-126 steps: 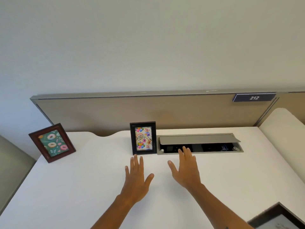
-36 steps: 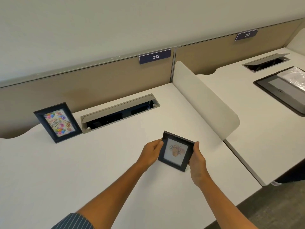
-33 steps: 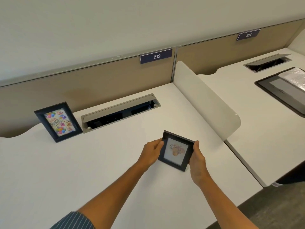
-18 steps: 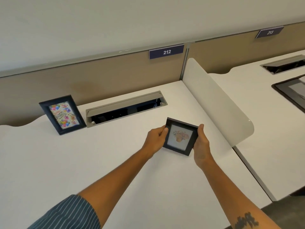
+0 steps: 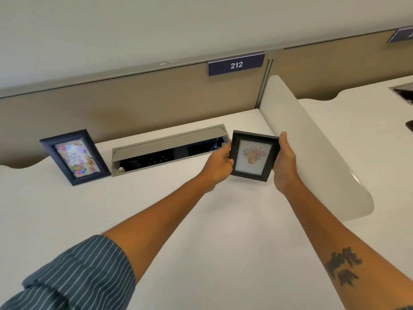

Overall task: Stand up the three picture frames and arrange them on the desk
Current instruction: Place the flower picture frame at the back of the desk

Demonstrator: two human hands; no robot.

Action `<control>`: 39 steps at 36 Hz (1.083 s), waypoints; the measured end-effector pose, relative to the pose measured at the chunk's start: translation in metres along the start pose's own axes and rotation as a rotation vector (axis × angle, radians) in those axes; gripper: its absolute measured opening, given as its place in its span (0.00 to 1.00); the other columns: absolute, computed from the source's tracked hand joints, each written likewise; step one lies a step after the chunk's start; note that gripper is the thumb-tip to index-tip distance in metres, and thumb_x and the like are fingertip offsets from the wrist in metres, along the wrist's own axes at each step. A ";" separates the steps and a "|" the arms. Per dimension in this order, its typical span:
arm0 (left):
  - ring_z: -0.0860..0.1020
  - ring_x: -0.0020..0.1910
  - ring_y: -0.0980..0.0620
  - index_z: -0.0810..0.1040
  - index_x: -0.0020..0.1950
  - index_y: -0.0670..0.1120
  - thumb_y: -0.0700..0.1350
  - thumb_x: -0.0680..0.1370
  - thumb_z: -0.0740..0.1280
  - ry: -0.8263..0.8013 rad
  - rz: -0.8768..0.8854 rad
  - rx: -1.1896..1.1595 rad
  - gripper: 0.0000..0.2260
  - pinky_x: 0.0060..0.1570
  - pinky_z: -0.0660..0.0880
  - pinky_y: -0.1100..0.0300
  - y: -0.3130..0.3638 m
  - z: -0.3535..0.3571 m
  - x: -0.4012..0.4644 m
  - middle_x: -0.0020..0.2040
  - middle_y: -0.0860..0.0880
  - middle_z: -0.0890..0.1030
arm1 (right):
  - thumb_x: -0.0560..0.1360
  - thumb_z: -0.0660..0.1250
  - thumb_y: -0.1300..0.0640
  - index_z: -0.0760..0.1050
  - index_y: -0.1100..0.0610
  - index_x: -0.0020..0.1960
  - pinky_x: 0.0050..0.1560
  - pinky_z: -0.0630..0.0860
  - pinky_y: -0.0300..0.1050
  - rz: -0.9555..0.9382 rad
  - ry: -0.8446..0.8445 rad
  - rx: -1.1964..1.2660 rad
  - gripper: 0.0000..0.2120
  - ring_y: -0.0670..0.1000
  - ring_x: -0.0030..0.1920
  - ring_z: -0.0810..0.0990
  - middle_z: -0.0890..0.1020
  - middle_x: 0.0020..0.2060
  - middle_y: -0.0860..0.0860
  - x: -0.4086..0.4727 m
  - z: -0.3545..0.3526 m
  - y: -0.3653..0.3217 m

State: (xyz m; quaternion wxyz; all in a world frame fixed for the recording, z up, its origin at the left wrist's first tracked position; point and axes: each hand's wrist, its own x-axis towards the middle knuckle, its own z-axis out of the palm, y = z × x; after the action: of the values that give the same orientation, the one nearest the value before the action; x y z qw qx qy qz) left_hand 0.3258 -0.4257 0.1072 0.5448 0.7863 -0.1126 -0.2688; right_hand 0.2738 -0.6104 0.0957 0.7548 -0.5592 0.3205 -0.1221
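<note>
A small black frame with a flower picture is held upright between both hands, its lower edge at or just above the white desk, right of the cable tray. My left hand grips its left side and my right hand grips its right side, thumb at the top corner. A black frame with a colourful birthday picture stands upright at the back left of the desk, leaning back slightly. The third frame is out of view.
An open grey cable tray is set into the desk between the two frames. A white divider panel rises just right of my right hand. A beige partition with a "212" sign backs the desk.
Both hands have carried the flower frame from the desk's front right area back toward the cable tray and tilted it upright. The view has swung back left.
</note>
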 end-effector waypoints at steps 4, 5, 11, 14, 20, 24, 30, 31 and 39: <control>0.70 0.75 0.51 0.59 0.83 0.57 0.29 0.83 0.60 -0.022 -0.004 -0.028 0.34 0.70 0.73 0.48 0.007 0.002 0.033 0.75 0.51 0.73 | 0.78 0.64 0.28 0.87 0.34 0.48 0.36 0.84 0.35 -0.014 0.024 -0.006 0.17 0.42 0.48 0.90 0.91 0.48 0.42 0.034 0.006 -0.013; 0.70 0.73 0.53 0.60 0.82 0.57 0.29 0.82 0.61 -0.027 -0.006 -0.033 0.34 0.68 0.74 0.51 0.008 0.002 0.043 0.73 0.53 0.73 | 0.78 0.63 0.28 0.87 0.33 0.48 0.37 0.84 0.36 -0.016 0.023 -0.015 0.17 0.41 0.48 0.90 0.91 0.47 0.41 0.043 0.008 -0.016; 0.70 0.60 0.65 0.58 0.83 0.56 0.28 0.81 0.62 -0.049 -0.028 -0.083 0.37 0.45 0.74 0.80 0.016 0.003 0.098 0.55 0.71 0.71 | 0.78 0.63 0.28 0.83 0.42 0.61 0.51 0.82 0.46 -0.003 0.061 -0.035 0.23 0.46 0.52 0.90 0.90 0.52 0.44 0.096 0.009 -0.029; 0.73 0.63 0.62 0.58 0.83 0.56 0.26 0.80 0.63 -0.061 -0.036 -0.100 0.38 0.46 0.77 0.77 0.018 0.004 0.120 0.58 0.66 0.74 | 0.79 0.60 0.28 0.82 0.45 0.66 0.60 0.83 0.53 0.025 0.014 -0.050 0.28 0.51 0.59 0.88 0.89 0.58 0.48 0.117 0.010 -0.032; 0.72 0.73 0.50 0.60 0.83 0.57 0.23 0.78 0.63 -0.062 -0.064 -0.131 0.41 0.52 0.80 0.68 0.019 0.002 0.146 0.71 0.52 0.75 | 0.81 0.59 0.30 0.80 0.48 0.70 0.69 0.79 0.59 0.045 -0.025 -0.035 0.29 0.55 0.64 0.86 0.88 0.61 0.51 0.147 0.013 -0.032; 0.72 0.75 0.48 0.61 0.82 0.58 0.25 0.77 0.60 -0.053 -0.092 -0.138 0.40 0.45 0.76 0.66 0.018 -0.001 0.153 0.75 0.51 0.75 | 0.81 0.61 0.30 0.81 0.47 0.68 0.69 0.79 0.59 0.054 -0.015 -0.042 0.27 0.54 0.62 0.87 0.89 0.59 0.50 0.158 0.015 -0.030; 0.73 0.74 0.45 0.62 0.82 0.57 0.24 0.75 0.59 -0.056 -0.136 -0.165 0.41 0.45 0.81 0.54 0.024 -0.005 0.155 0.75 0.49 0.74 | 0.81 0.58 0.29 0.83 0.47 0.65 0.62 0.80 0.54 0.072 -0.052 -0.047 0.28 0.53 0.61 0.87 0.90 0.56 0.49 0.165 0.016 -0.027; 0.73 0.73 0.44 0.62 0.82 0.56 0.24 0.75 0.59 -0.057 -0.138 -0.160 0.41 0.52 0.81 0.53 0.025 -0.005 0.155 0.75 0.49 0.74 | 0.81 0.58 0.29 0.83 0.47 0.65 0.61 0.80 0.54 0.076 -0.054 -0.049 0.29 0.53 0.62 0.87 0.90 0.56 0.49 0.165 0.017 -0.027; 0.73 0.73 0.43 0.65 0.81 0.54 0.26 0.74 0.61 -0.051 -0.145 -0.129 0.39 0.69 0.74 0.37 0.028 -0.007 0.156 0.74 0.47 0.75 | 0.82 0.57 0.30 0.81 0.50 0.69 0.67 0.79 0.59 0.096 -0.046 -0.071 0.30 0.55 0.62 0.86 0.89 0.60 0.51 0.168 0.021 -0.025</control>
State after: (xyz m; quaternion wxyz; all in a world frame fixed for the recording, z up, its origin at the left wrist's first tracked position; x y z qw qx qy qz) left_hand 0.4622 -0.5042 0.0876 0.5703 0.7487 -0.0514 -0.3341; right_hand 0.4197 -0.6942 0.0635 0.7467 -0.5722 0.3336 -0.0614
